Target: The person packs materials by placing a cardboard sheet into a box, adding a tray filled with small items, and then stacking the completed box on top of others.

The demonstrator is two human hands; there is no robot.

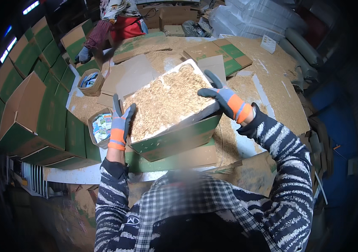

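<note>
A white foam box [193, 63] is topped with a layer of light brown shavings [166, 98]. It sits tilted at the mouth of a green and brown carton [174, 143]; how far inside it reaches I cannot tell. My left hand [122, 122], in a grey glove with an orange cuff, presses against the box's left end. Gripping the right end is my right hand [223, 97], gloved the same way, its fingers over the rim. The undersides of both grips are hidden.
Stacked green and brown cartons [40, 113] line the left side. Two small boxes of packets, one near [102, 127] and one farther [90, 80], stand beside them. Flattened cardboard [221, 54] lies on the shavings-strewn table [267, 101]. Another person's gloved hand [84, 55] is at the far left.
</note>
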